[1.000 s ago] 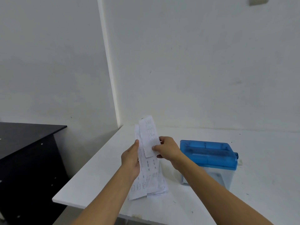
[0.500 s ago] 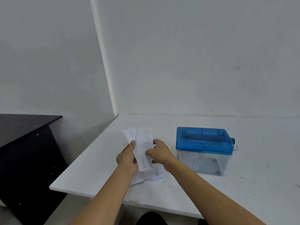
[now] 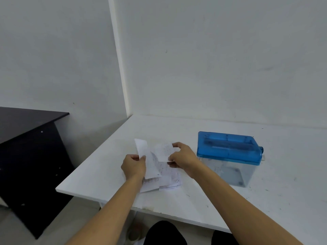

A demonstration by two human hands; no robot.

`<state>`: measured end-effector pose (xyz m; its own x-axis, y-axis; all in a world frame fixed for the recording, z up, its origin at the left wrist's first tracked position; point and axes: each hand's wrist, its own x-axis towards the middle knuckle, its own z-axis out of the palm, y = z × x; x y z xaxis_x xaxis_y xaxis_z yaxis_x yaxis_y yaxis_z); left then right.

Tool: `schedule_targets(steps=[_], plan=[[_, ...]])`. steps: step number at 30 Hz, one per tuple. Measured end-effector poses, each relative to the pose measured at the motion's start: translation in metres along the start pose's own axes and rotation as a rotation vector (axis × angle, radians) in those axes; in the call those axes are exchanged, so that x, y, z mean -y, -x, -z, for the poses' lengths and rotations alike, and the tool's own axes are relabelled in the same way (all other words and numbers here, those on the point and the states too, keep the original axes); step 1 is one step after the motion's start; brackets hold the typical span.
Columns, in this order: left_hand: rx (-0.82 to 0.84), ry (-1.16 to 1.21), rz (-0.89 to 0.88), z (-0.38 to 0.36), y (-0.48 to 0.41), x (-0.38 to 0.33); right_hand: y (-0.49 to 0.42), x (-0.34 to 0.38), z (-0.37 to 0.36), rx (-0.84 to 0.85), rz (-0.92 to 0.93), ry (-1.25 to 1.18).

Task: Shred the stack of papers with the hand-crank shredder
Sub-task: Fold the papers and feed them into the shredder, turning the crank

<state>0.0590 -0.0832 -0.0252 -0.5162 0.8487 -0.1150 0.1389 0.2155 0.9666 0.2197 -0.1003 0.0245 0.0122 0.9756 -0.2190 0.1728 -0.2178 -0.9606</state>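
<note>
A stack of white printed papers [image 3: 164, 181] lies on the white table [image 3: 265, 200] near its front left corner. My left hand [image 3: 133, 166] grips a long strip of paper [image 3: 146, 156] at its left edge, just above the stack. My right hand [image 3: 182, 159] pinches a smaller slip [image 3: 163, 152] between thumb and fingers, a little to the right. The hand-crank shredder [image 3: 229, 147], with a blue lid over a clear bin, stands on the table to the right of my right hand. Its crank side points right and is mostly hidden.
A dark desk [image 3: 26, 131] stands lower to the left, with a gap between it and the white table. White walls meet in a corner behind the table. My dark-clothed legs [image 3: 164, 234] show below the front edge.
Both hands have come down toward the table with the papers. My right hand has drawn the small slip rightward, away from the long strip. The view has tilted down.
</note>
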Motion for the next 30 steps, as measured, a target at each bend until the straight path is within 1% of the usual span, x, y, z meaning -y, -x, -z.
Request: schedule_targets(steps=[2, 4, 5, 6, 7, 8, 9, 10, 11, 13, 15, 17, 19, 22, 27, 30], plan=[[0.064, -0.171, -0.039, -0.002, 0.0, 0.002, 0.002, 0.009, 0.001, -0.008, 0.062, -0.029], [-0.009, -0.362, -0.189, -0.004, 0.005, -0.005, 0.004, 0.018, 0.002, -0.021, 0.133, -0.031], [-0.048, -0.373, -0.27, -0.005, 0.009, -0.013, 0.005, 0.023, 0.003, -0.03, 0.162, -0.021], [-0.037, -0.31, -0.321, -0.006, 0.013, -0.022, 0.006, 0.027, 0.004, -0.04, 0.189, -0.011], [0.033, -0.179, -0.311, -0.007, 0.017, -0.033, 0.007, 0.031, 0.005, -0.05, 0.216, -0.003], [0.149, -0.049, -0.258, -0.008, 0.022, -0.047, 0.008, 0.036, 0.007, -0.056, 0.243, 0.002], [0.282, 0.045, -0.189, -0.008, 0.027, -0.059, 0.01, 0.04, 0.01, -0.058, 0.269, 0.005], [0.384, 0.102, -0.157, -0.008, 0.032, -0.07, 0.012, 0.043, 0.012, -0.057, 0.295, 0.012], [0.438, 0.145, -0.161, -0.01, 0.035, -0.079, 0.014, 0.047, 0.016, -0.058, 0.323, 0.022], [0.456, 0.229, -0.209, -0.015, 0.038, -0.092, 0.019, 0.051, 0.024, -0.076, 0.362, 0.034], [0.461, 0.28, -0.242, -0.02, 0.04, -0.102, 0.021, 0.054, 0.032, -0.086, 0.364, -0.002], [0.494, 0.315, -0.251, -0.026, 0.044, -0.113, 0.022, 0.058, 0.043, -0.101, 0.339, -0.095], [0.521, 0.351, -0.244, -0.031, 0.049, -0.124, 0.024, 0.062, 0.057, -0.135, 0.318, -0.118], [0.61, 0.374, -0.227, -0.039, 0.057, -0.138, 0.028, 0.064, 0.079, -0.17, 0.316, -0.038], [0.733, 0.205, -0.296, -0.056, 0.066, -0.153, 0.037, 0.064, 0.106, -0.244, 0.367, 0.131], [0.751, 0.142, -0.293, -0.069, 0.08, -0.164, 0.044, 0.063, 0.117, -0.293, 0.389, 0.211]])
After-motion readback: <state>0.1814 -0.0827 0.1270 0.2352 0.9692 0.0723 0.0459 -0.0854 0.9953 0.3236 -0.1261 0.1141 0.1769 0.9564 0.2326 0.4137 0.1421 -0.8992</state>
